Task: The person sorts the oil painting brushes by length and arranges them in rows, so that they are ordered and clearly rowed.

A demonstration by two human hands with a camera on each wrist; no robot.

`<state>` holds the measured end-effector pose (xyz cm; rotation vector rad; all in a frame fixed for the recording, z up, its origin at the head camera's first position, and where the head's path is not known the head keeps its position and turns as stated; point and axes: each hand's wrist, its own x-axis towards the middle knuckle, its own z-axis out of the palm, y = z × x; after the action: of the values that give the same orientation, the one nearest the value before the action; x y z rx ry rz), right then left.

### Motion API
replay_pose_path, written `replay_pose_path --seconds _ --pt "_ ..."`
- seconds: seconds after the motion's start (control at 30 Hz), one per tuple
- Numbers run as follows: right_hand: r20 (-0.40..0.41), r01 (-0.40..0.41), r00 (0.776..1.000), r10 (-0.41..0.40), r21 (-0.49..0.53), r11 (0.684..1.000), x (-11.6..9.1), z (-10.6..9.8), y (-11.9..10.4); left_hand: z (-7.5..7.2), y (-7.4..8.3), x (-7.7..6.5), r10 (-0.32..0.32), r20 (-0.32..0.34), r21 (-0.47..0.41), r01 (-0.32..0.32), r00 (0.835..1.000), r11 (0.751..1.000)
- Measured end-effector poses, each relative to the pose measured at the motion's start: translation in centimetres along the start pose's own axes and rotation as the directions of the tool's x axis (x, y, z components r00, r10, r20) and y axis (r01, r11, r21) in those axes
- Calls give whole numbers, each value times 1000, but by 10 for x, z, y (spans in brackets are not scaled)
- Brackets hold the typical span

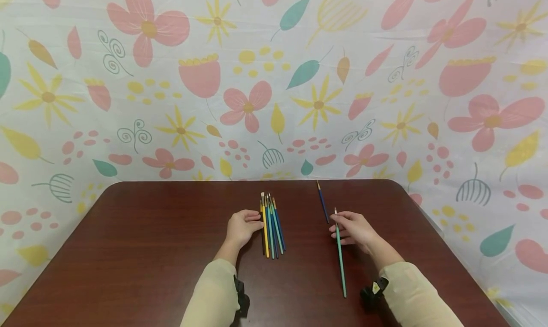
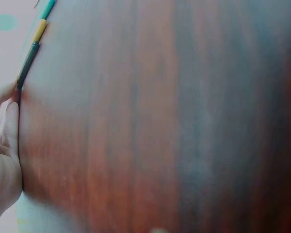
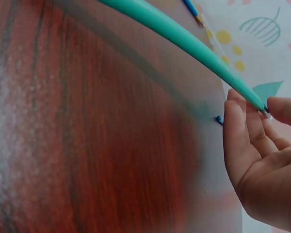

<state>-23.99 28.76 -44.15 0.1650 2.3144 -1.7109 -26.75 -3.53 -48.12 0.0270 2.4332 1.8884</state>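
My right hand [image 1: 353, 229] pinches a teal paintbrush [image 1: 340, 265] near its bristle end, between thumb and fingertips. Its long handle slants toward the near side, and in the right wrist view the teal handle [image 3: 184, 41] runs above its shadow on the wood. A blue paintbrush [image 1: 323, 202] lies just beyond that hand. My left hand [image 1: 241, 228] rests at the left side of a row of several paintbrushes [image 1: 272, 232], its fingertips against the outermost one. In the left wrist view, the fingers meet a dark paintbrush [image 2: 27, 66], with yellow and teal handles behind it.
The brushes lie on a dark reddish-brown wooden table [image 1: 150, 251] with rounded far corners. Behind its far edge hangs a white cloth [image 1: 274, 79] printed with flowers and leaves. A small black device sits at each wrist.
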Motion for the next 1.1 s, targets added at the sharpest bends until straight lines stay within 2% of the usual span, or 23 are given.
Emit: replay_pose_path --seconds 0.4,0.67,0.87,1.1 --pt "-95 10 995 -10 -7 1000 0 0 3 1 0 1 -3 -3 -1 3 1000 1000" --pt "-86 0 996 1 8 1000 -1 3 5 0 -2 -1 -16 -4 -4 16 1000 1000" --pt "-106 -1 994 -6 -62 998 -3 9 7 -1 -3 -3 -13 -3 -3 13 1000 1000" --pt "-141 8 990 -29 -149 989 -4 10 6 0 0 0 -5 -8 6 5 1000 1000"
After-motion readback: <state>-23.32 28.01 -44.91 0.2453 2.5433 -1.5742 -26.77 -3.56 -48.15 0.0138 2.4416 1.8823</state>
